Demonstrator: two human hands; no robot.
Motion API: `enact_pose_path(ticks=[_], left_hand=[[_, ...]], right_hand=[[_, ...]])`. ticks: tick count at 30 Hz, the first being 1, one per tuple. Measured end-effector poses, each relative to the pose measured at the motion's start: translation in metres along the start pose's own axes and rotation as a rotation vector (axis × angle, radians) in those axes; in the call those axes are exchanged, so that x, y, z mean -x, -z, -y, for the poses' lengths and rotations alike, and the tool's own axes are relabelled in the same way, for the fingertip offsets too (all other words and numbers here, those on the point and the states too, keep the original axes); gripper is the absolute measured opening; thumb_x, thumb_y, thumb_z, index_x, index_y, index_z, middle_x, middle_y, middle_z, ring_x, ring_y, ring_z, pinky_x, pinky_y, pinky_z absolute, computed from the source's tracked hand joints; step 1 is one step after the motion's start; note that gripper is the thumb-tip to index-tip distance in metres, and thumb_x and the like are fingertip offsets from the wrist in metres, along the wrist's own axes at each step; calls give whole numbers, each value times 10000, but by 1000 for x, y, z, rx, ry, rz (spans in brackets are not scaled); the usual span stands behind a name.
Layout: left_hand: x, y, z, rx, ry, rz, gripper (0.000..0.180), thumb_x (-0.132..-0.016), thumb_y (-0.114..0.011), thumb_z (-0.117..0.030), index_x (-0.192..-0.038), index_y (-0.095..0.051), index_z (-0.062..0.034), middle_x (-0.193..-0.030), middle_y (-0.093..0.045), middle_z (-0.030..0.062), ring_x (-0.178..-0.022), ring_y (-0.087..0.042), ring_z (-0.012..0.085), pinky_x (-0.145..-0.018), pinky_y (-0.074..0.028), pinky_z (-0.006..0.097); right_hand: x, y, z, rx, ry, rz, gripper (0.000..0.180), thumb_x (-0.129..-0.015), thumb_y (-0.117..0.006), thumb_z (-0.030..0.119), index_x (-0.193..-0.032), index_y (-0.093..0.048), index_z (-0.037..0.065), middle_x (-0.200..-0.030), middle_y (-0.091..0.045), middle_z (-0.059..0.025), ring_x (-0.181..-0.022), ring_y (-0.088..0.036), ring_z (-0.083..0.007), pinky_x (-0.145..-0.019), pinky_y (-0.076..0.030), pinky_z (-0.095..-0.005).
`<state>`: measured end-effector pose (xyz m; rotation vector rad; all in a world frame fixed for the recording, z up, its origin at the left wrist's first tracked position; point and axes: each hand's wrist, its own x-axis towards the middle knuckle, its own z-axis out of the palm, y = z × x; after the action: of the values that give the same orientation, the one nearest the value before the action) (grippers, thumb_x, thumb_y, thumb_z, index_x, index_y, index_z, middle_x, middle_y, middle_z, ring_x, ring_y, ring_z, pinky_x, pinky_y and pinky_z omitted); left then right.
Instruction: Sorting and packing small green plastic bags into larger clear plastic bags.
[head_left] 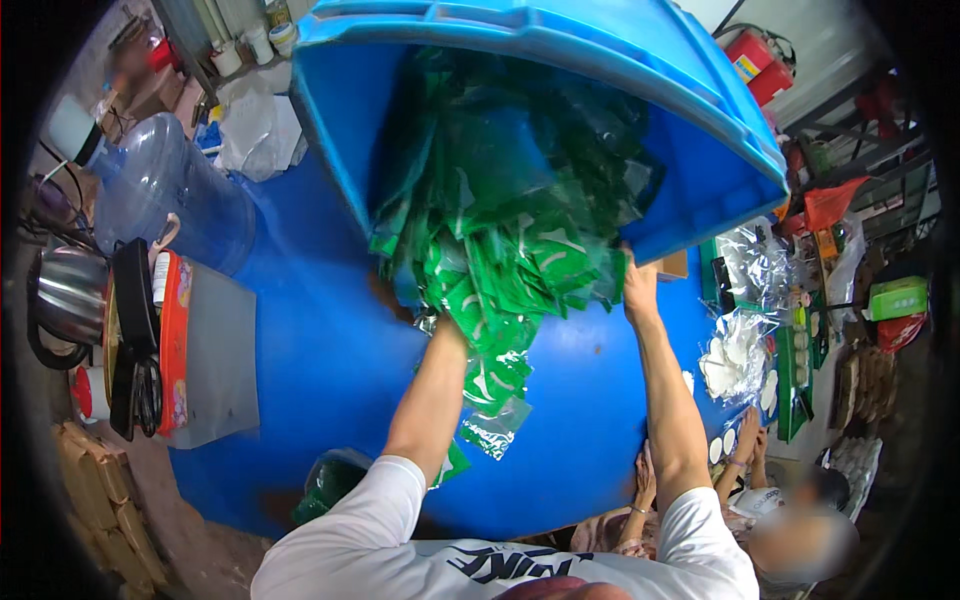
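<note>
A big blue plastic tub [690,120] is tipped on its side above the table, its mouth turned toward me. Green and clear plastic packets [510,270] spill out of it in a thick heap, and some lie loose on the table. My right hand [641,285] grips the tub's lower right rim, fingers partly hidden. My left hand [449,330] reaches in under the heap at the tub's mouth; packets cover its fingers, so whether it holds any cannot be seen.
The table [590,400] has a blue top. At left stand a large clear water jug [175,190], a steel kettle [68,295] and a greyish translucent box [215,350]. White round pieces [735,360] lie at right, near other people's hands [745,440]. A bag of green items [335,480] sits near me.
</note>
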<state>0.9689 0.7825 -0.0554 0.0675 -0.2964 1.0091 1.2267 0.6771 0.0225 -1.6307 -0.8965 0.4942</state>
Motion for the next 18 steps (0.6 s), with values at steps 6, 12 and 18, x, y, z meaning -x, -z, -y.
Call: enact_pose_path(ticks=[6, 12, 18], left_hand=[[4, 12, -22, 10, 7, -75, 491, -970, -473, -448, -1290, -548, -83, -1282, -593, 101, -1163, -566, 279, -1001, -470, 474], [26, 16, -39, 30, 48, -140, 478, -969, -474, -437, -1277, -554, -80, -1268, -598, 105, -1151, -571, 281, -994, -475, 473], [37, 6, -30, 39, 67, -120, 465, -969, -476, -427, -1264, -560, -78, -1254, -603, 109, -1139, -576, 283, -986, -480, 472]], right_hand=[[77, -2, 49, 285, 154, -310, 532, -940, -640, 138, -1390, -435, -56, -1409, -488, -192, -1311, -467, -261, -1124, -331, -378], [-45, -49, 160, 296, 670, -145, 816, -858, -756, 228, -1459, -303, -89, -1465, -392, -266, -1326, -445, -315, -1136, -317, -408], [-172, -45, 79, 200, 325, 373, 764, -886, -712, 419, -1488, -391, 76, -1424, -508, -106, -1211, -553, -234, -1076, -405, -384]])
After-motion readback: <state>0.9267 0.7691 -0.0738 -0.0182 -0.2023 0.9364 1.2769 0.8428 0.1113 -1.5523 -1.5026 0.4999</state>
